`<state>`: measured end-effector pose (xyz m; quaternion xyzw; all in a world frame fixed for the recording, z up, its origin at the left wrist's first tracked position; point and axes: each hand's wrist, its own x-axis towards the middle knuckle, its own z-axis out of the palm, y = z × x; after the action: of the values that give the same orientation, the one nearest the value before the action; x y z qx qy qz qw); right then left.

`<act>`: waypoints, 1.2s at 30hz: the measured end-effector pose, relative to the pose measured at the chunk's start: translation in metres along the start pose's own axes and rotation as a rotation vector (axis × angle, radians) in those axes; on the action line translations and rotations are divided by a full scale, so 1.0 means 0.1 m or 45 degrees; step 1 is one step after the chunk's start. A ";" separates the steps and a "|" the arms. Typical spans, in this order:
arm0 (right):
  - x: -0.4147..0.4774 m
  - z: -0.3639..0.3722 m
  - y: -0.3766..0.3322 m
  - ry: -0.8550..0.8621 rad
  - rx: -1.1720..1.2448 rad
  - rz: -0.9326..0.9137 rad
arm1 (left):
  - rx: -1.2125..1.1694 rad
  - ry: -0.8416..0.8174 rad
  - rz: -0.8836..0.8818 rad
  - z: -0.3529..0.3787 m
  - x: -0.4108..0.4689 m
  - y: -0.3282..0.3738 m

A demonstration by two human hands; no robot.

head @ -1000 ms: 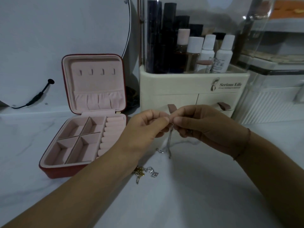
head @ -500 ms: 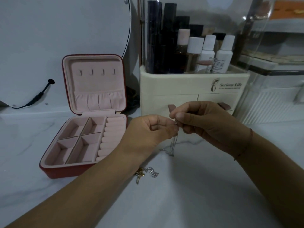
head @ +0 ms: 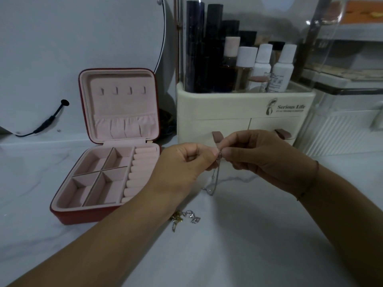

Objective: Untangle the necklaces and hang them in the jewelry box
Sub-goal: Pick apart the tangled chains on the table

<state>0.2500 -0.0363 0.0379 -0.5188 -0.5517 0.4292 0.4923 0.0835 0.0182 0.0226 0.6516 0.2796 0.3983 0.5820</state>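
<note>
A thin silver necklace hangs in a loop between my two hands, its low end touching the white marble top. My left hand and my right hand both pinch its upper end, fingertips almost meeting. A small heap of gold and silver chains lies on the top just under my left wrist. The red jewelry box stands open at the left, pink inside, with a row of small hooks in its raised lid and nothing on them.
A cream cosmetics organiser with bottles and two drawers stands right behind my hands. A round mirror with a black cable leans at the back left. Clear plastic containers fill the back right.
My hands have dropped slightly and shifted their pinch on the chain's top end. The hanging loop has been drawn a little higher off the top. The heap of chains has not moved.
</note>
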 end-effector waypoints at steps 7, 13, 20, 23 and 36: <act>-0.02 0.04 -0.04 -0.039 -0.033 0.092 | 0.022 0.012 -0.017 0.03 -0.02 0.01; -0.01 0.03 -0.04 -0.024 0.003 0.039 | -0.294 -0.022 -0.277 0.05 0.00 0.04; 0.02 0.01 0.02 -0.072 0.156 0.042 | -0.127 -0.036 -0.167 0.01 -0.01 0.03; 0.02 0.01 0.05 -0.119 0.095 0.073 | -0.130 -0.045 -0.154 0.02 -0.01 0.03; 0.03 0.04 0.04 -0.052 0.154 0.037 | -0.051 -0.007 -0.109 0.01 -0.02 0.03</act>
<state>0.2466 -0.0325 0.0338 -0.4870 -0.5270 0.4795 0.5051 0.0830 0.0158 0.0256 0.6282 0.2976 0.3768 0.6123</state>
